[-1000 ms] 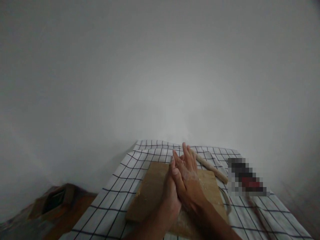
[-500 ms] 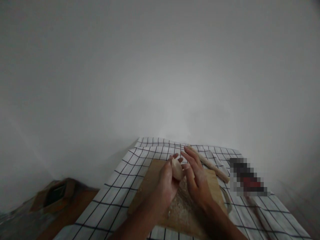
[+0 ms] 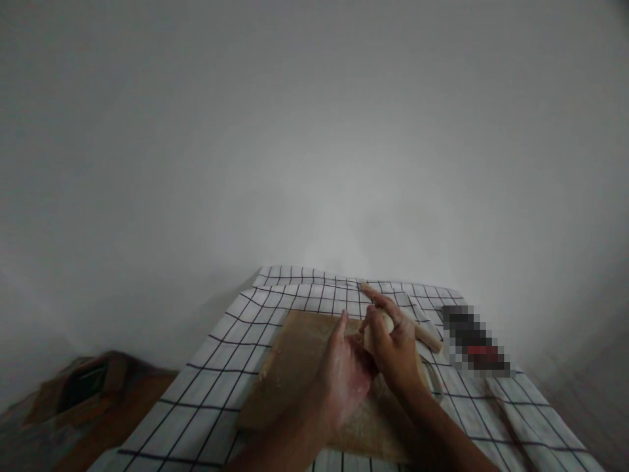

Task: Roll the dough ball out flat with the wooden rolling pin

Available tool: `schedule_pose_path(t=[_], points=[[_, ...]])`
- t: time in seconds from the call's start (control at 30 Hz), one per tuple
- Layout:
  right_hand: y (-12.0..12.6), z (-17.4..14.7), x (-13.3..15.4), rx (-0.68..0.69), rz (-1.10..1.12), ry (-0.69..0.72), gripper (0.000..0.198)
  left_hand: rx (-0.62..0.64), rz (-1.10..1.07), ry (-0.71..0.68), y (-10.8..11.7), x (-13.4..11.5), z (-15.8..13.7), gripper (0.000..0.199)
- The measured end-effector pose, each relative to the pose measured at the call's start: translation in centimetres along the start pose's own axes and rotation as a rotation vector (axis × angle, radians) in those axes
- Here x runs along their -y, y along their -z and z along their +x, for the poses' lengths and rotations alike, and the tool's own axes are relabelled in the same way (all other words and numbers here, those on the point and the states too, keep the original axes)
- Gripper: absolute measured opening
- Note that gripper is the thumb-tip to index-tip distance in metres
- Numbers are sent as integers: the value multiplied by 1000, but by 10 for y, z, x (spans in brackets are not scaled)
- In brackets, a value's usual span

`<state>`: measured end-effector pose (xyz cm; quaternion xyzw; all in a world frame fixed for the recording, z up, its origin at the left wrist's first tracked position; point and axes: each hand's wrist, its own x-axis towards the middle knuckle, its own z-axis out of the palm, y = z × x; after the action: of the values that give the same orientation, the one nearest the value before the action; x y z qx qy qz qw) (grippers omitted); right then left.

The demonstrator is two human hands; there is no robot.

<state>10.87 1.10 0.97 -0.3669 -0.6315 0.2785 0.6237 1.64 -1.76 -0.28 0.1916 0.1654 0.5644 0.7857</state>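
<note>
A pale lump of dough point(image 3: 388, 320) is gripped in my right hand point(image 3: 400, 344), with the thumb and fingers closed around it. My left hand point(image 3: 346, 370) is close against it on the left, thumb stretched upward and palm turned toward the dough. Its fingertips are partly hidden behind my right hand. White flour shows on the left palm. Both hands are above a wooden board point(image 3: 289, 367) dusted with flour. Behind my right hand, partly covered by it, lies a wooden rolling pin point(image 3: 428, 337).
A white cloth with black checks point(image 3: 216, 357) covers the table, which stands against a pale wall point(image 3: 314, 164). A clear rounded object point(image 3: 435, 380) sits by the board's right edge. Farther right is a pixelated dark and red item point(image 3: 476, 344). A cardboard box point(image 3: 88, 387) stands at lower left.
The dough has passed from my left hand into my right, which has closed on it. My left hand has opened beside it. The view has shifted slightly.
</note>
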Motion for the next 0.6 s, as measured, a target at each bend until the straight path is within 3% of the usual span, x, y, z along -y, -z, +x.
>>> schedule_pose_path(t=[0.07,0.17,0.27,0.37,0.47,0.53,0.6], points=[[-6,-4,-1,41,20,-26,30,-70,0,-68,5,0,5,40],[-13,-10,-3,159,-51,119,32,-181,-3,-206,5,-2,6,33],[-17,-11,-6,227,-252,311,45,-180,94,-352,0,0,2,36],[-18,-12,-9,208,-355,371,59,-181,263,-447,0,3,-1,38],[-19,-15,-8,303,-135,261,60,-305,338,-488,2,-2,0,27],[-19,-16,-8,333,136,106,56,-377,288,-416,0,-12,0,21],[-18,-15,-10,287,329,-16,55,-370,207,-298,-5,-23,-2,22]])
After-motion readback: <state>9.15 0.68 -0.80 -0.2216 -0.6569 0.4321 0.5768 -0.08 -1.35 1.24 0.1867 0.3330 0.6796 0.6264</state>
